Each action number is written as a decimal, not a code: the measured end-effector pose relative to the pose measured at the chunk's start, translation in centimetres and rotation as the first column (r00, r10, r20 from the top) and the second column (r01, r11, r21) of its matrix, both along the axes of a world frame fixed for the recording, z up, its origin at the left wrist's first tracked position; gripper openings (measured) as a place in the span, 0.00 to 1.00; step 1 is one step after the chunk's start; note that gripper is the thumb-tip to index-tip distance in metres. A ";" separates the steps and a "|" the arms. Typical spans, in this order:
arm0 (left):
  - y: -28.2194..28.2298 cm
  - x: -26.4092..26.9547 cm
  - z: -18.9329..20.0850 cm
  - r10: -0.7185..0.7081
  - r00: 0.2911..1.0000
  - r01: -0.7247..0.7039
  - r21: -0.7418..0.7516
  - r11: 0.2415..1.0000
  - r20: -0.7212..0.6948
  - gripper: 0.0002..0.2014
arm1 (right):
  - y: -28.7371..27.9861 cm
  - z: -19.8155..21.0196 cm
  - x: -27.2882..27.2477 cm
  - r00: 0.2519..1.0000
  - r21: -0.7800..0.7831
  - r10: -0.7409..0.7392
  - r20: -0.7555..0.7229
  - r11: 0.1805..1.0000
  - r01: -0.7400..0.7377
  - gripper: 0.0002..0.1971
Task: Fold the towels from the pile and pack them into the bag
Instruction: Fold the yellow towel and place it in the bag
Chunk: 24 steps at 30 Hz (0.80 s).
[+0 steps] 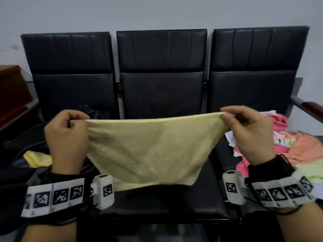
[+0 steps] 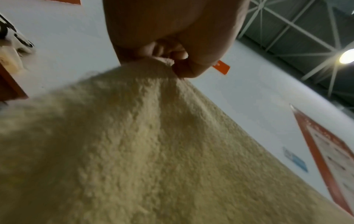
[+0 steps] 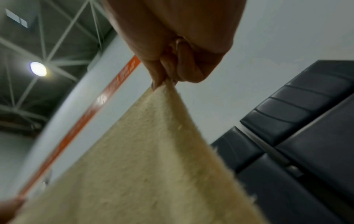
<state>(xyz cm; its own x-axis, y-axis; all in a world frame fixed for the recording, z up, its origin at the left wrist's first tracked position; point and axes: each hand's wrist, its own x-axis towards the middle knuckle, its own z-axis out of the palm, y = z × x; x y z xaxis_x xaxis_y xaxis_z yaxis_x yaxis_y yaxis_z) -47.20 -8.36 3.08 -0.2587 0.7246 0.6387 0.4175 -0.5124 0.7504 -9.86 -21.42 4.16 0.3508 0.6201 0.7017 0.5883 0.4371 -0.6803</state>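
Observation:
A pale yellow towel hangs stretched in the air over the middle seat of a black bench. My left hand pinches its top left corner, and my right hand pinches its top right corner. The top edge runs taut between them and the cloth sags below. In the left wrist view the curled fingers grip the towel. The right wrist view shows fingertips pinching the towel's corner. A pile of towels, pink, orange and pale green, lies on the right seat. A dark bag sits on the left seat with a yellow cloth in it.
The bench's three black backrests stand against a grey wall. A wooden armrest sticks out at the far right. A brown wooden piece of furniture stands at the far left.

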 end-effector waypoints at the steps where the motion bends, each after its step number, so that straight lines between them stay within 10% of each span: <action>1: 0.1 -0.1 0.6 0.002 1.000 -0.003 0.017 1.000 0.022 0.12 | -0.2 0.8 -0.2 0.999 0.041 0.019 -0.049 0.999 -0.017 0.10; 12: 6.5 3.6 -1.6 -0.113 0.991 0.077 -0.385 0.920 -0.071 0.14 | 7.2 -1.6 1.3 0.948 -0.232 -0.001 -0.319 0.970 -0.077 0.08; 24: 5.9 1.8 -0.7 -0.129 0.989 0.131 0.021 0.991 -0.079 0.13 | 6.2 -1.9 2.2 0.960 0.005 0.070 -0.272 0.997 -0.071 0.10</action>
<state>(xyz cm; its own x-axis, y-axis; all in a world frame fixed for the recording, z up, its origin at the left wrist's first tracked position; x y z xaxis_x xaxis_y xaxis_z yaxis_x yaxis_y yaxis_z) -45.35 -2.47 2.36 -0.1126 0.7318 0.6722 0.4025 -0.5849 0.7042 -7.64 -15.25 2.23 0.4835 0.6531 0.5828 0.3485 0.4672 -0.8126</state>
